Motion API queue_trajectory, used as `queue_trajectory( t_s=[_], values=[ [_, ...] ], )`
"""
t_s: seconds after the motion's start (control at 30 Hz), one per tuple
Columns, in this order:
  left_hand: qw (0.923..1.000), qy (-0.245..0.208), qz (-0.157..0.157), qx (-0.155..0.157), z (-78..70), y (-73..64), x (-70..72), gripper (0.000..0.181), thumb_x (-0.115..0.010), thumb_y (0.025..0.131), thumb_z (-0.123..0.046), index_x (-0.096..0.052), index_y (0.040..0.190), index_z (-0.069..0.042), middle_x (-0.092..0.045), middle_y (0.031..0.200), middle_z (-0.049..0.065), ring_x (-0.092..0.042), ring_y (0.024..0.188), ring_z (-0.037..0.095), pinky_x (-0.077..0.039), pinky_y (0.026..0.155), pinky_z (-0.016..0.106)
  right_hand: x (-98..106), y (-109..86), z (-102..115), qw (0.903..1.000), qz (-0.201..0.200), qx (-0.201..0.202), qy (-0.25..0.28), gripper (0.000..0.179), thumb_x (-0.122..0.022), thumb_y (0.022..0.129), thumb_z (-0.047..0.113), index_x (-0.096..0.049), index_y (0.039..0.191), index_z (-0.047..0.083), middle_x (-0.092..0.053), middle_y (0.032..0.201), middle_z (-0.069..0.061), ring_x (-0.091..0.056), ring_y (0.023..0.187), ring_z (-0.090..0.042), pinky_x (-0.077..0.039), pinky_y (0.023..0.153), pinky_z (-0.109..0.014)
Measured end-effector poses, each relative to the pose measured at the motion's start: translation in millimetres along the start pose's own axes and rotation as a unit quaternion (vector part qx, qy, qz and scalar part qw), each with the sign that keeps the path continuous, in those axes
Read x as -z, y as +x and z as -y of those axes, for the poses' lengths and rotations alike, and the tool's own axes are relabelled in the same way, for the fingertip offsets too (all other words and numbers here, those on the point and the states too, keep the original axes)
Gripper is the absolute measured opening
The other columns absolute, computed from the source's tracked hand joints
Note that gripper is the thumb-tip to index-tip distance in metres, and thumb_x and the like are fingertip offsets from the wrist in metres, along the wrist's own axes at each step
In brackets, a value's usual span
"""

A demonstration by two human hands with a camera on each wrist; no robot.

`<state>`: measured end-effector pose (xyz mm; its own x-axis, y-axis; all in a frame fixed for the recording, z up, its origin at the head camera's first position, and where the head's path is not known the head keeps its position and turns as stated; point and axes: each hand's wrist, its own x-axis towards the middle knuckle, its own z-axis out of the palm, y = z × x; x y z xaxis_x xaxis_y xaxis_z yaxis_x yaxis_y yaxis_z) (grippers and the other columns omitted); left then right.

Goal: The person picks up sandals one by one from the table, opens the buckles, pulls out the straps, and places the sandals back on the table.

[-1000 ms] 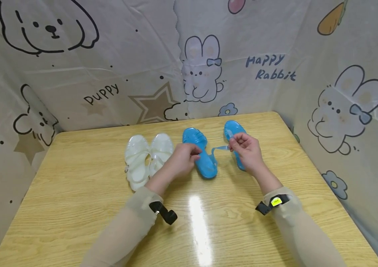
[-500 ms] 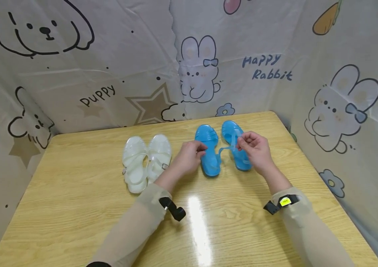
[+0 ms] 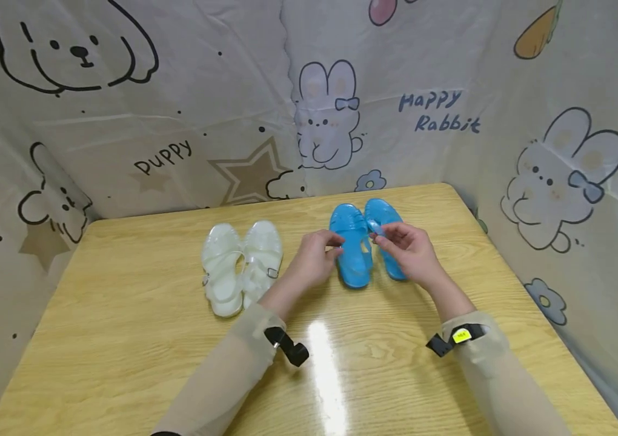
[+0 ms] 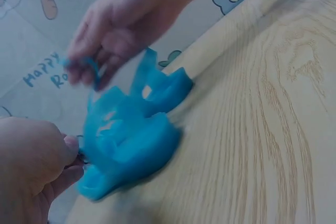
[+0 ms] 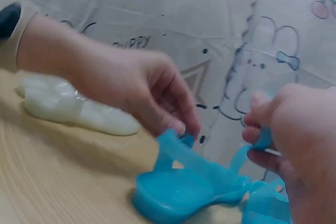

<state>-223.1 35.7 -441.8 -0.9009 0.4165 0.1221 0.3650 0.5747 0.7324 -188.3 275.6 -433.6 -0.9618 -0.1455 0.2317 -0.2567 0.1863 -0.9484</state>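
Two blue jelly sandals lie close together toward the back right. My left hand (image 3: 314, 257) is at the outer side of the nearer-left blue sandal (image 3: 354, 266), its thumb and finger pinching that sandal's side strap, where a small dark bit (image 4: 82, 156) shows in the left wrist view. From the right, my right hand (image 3: 408, 247) pinches the raised loose ankle strap (image 5: 239, 158) of the same sandal between thumb and fingers. This hand partly covers the other blue sandal (image 3: 382, 212), which lies flat with its toe pointing to the back.
A pair of pearly white jelly sandals with small buckles stands side by side to the left, a left one (image 3: 224, 242) and a right one (image 3: 262, 239). All lie on a wooden table (image 3: 123, 339). A printed cloth (image 3: 222, 79) hangs behind and beside it.
The blue sandal between my hands has shifted right and straightened, now close against its mate. My left hand moved right with it. The right hand brought the strap in closer.
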Motion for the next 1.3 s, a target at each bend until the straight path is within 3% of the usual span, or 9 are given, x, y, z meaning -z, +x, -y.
queue_trajectory(
  t_s=[0.17,0.27,0.37,0.53,0.7,0.8,1.03,1.3],
  values=[
    [0.9995,0.012,-0.014,-0.024,-5.5,-18.3,22.7,0.024,-0.068,0.103,-0.004,-0.073,0.126,-0.001,-0.072,0.126,0.011,-0.067,0.120,0.025,-0.056,0.100,0.035,-9.9,2.4,0.2,0.9888,0.034,-0.011,-0.145,0.038,-0.069,0.106,0.015,-0.063,0.139,-0.002,-0.066,0.136,-0.019,-0.066,0.117,-0.033,-0.056,0.099,-0.044],
    [0.9986,0.022,-0.027,-0.040,-4.2,-31.7,41.3,0.023,-0.068,0.103,-0.001,-0.072,0.125,0.000,-0.072,0.125,0.012,-0.069,0.117,0.027,-0.058,0.095,0.035,-14.8,4.9,0.5,0.9817,0.042,0.020,-0.185,0.047,-0.068,0.105,0.011,-0.056,0.149,-0.001,-0.057,0.149,-0.019,-0.062,0.125,-0.039,-0.052,0.104,-0.053],
    [0.9970,0.040,-0.041,-0.052,3.6,-44.4,60.3,0.023,-0.069,0.102,0.000,-0.072,0.125,0.000,-0.072,0.124,0.013,-0.070,0.114,0.029,-0.059,0.094,0.038,-19.7,7.3,1.2,0.9768,0.037,0.053,-0.204,0.059,-0.069,0.105,0.011,-0.047,0.159,0.004,-0.044,0.162,-0.017,-0.053,0.138,-0.039,-0.045,0.112,-0.054],
    [0.9961,0.069,-0.028,-0.047,21.6,-59.9,84.8,0.024,-0.068,0.103,-0.002,-0.072,0.127,-0.001,-0.071,0.126,0.012,-0.067,0.118,0.033,-0.057,0.097,0.045,-31.9,9.1,4.7,0.9720,0.005,0.111,-0.207,0.064,-0.072,0.102,0.008,-0.045,0.160,0.007,-0.045,0.162,-0.015,-0.040,0.149,-0.038,-0.037,0.118,-0.057],
    [0.9953,0.090,-0.002,-0.035,34.6,-68.6,98.7,0.024,-0.068,0.103,-0.004,-0.073,0.126,-0.001,-0.072,0.126,0.013,-0.065,0.123,0.031,-0.053,0.103,0.047,-54.5,11.5,7.1,0.9671,0.008,0.191,-0.169,0.049,-0.073,0.098,-0.002,-0.061,0.145,0.001,-0.062,0.145,-0.016,-0.059,0.132,-0.035,-0.050,0.105,-0.057],
    [0.9947,0.097,0.015,-0.030,40.5,-72.9,103.3,0.023,-0.069,0.103,-0.004,-0.074,0.125,0.000,-0.073,0.124,0.013,-0.066,0.121,0.029,-0.054,0.103,0.046,-73.1,13.2,7.3,0.9692,0.036,0.204,-0.133,0.041,-0.073,0.097,-0.004,-0.066,0.138,0.000,-0.068,0.134,-0.016,-0.066,0.120,-0.033,-0.055,0.098,-0.053],
    [0.9915,0.116,0.058,-0.011,51.6,-81.1,109.7,0.023,-0.074,0.102,-0.013,-0.076,0.121,0.000,-0.073,0.122,0.014,-0.068,0.116,0.032,-0.056,0.099,0.048,-117.0,13.4,14.1,0.9810,0.113,0.131,-0.087,0.031,-0.072,0.099,-0.003,-0.068,0.130,-0.004,-0.071,0.125,-0.016,-0.073,0.108,-0.031,-0.058,0.097,-0.045],
    [0.9885,0.135,0.066,-0.017,62.5,-89.7,111.1,0.023,-0.077,0.099,-0.016,-0.077,0.118,-0.002,-0.071,0.118,0.011,-0.066,0.115,0.032,-0.054,0.101,0.047,-155.1,18.5,10.0,0.9733,0.198,0.013,-0.114,0.028,-0.066,0.106,0.009,-0.067,0.130,-0.004,-0.072,0.121,-0.018,-0.071,0.100,-0.020,-0.059,0.087,-0.036]
  ],
)
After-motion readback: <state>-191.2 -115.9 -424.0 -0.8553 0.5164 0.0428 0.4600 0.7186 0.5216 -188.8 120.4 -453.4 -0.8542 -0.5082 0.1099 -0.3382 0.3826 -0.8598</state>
